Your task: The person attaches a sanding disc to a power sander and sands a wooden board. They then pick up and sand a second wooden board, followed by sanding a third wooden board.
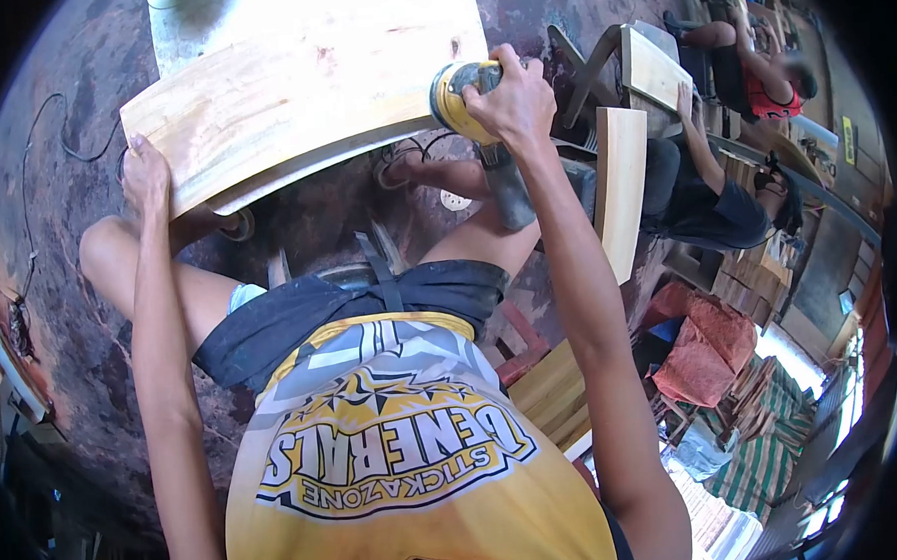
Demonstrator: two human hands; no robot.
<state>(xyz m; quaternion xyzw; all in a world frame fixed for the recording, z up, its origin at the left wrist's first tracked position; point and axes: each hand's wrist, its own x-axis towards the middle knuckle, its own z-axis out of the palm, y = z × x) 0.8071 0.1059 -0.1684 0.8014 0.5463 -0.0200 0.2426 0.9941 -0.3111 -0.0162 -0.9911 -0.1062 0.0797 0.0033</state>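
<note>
A wide, pale wooden board [290, 97] with a curved near edge lies across a white work surface [183, 36] in front of my knees. At the board's left end, my left hand [146, 181] grips the corner, thumb on top and the other fingers partly hidden. My right hand [516, 99] is wrapped around the body of a yellow and dark power sander [451, 98], which sits at the board's right end. A dark grey dust bag [510, 192] hangs from the sander towards my thigh.
A second curved wooden piece [622, 187] stands to the right. Beyond it, a person in dark clothing [710, 193] reaches to another board [652, 66]; a person in red [771, 91] is farther back. A black cord [67, 136] trails over the stained floor. Red sacking [707, 349] lies by stacked wood.
</note>
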